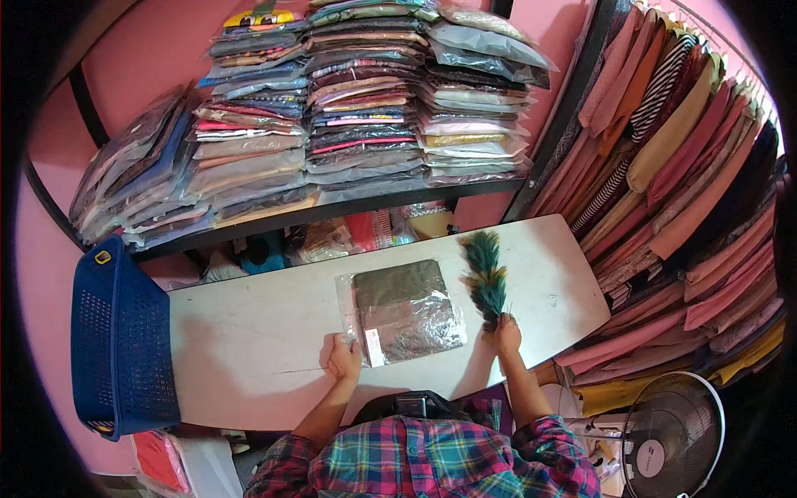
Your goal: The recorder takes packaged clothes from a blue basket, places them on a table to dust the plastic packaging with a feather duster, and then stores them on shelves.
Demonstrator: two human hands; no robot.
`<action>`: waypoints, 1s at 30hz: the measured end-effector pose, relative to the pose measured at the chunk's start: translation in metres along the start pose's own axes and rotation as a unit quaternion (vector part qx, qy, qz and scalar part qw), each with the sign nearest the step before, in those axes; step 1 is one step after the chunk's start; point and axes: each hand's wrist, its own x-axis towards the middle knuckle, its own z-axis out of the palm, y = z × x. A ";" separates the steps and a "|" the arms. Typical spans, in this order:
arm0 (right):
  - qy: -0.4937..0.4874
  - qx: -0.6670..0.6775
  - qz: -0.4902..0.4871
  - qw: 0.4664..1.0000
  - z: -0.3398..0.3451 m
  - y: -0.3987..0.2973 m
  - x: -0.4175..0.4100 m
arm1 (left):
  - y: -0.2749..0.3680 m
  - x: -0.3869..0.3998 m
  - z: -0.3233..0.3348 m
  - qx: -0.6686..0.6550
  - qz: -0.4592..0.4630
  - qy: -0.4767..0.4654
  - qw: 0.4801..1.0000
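Observation:
On the white table lies a folded dark garment [405,311] in a clear plastic bag, with a white tag near its lower left corner. My left hand [345,358] is at the bag's lower left edge, its fingers pinching the loose plastic. To the right of the bag, my right hand [507,336] grips the lower end of a green feather duster [484,277]. The duster's feathers point away from me over the table; its handle is mostly hidden in my hand.
A blue plastic basket [140,348] stands at the table's [249,336] left end. Behind the table, a shelf [373,202] bears stacks of bagged clothes [364,93]. Clothes on hangers [672,155] crowd the right side. A fan [672,436] stands at the lower right.

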 end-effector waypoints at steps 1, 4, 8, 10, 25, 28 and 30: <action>0.071 -0.041 -0.046 0.996 -0.001 -0.002 -0.003 | 0.000 0.001 0.001 0.004 0.049 0.039 0.998; 0.120 0.000 -0.203 0.972 -0.006 -0.017 -0.019 | -0.003 0.006 -0.004 0.073 0.203 0.050 0.975; -0.017 0.026 -0.493 0.869 -0.008 -0.039 -0.041 | -0.010 0.010 -0.035 0.070 0.460 -0.157 0.871; -0.135 0.021 -0.470 0.872 -0.005 -0.047 -0.042 | -0.013 0.009 -0.049 0.085 0.450 -0.168 0.873; 0.077 0.323 -0.397 0.856 -0.034 -0.082 -0.009 | 0.014 0.030 -0.067 -0.147 0.345 -0.024 0.927; 0.028 0.453 -0.274 0.848 -0.062 -0.115 0.001 | 0.053 0.048 -0.080 -0.270 0.261 0.070 0.924; 0.092 0.459 -0.228 0.854 -0.068 -0.134 0.013 | 0.068 0.062 -0.080 -0.344 0.238 0.081 0.905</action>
